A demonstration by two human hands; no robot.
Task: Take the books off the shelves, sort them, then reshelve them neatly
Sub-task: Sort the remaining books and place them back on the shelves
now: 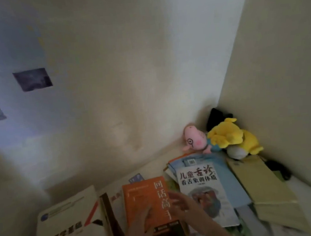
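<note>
left hand (141, 224) open, flat on orange book (139, 195)

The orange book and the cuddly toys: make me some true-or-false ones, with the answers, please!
1. Both the left hand and the right hand touch the orange paperback book. True.
2. The yellow plush toy sits in the wall corner. True.
3. The pink plush pig lies on the orange book. False: it sits by the wall, beside the yellow toy.
4. The white book with black lettering stands upright. False: it lies flat.
</note>
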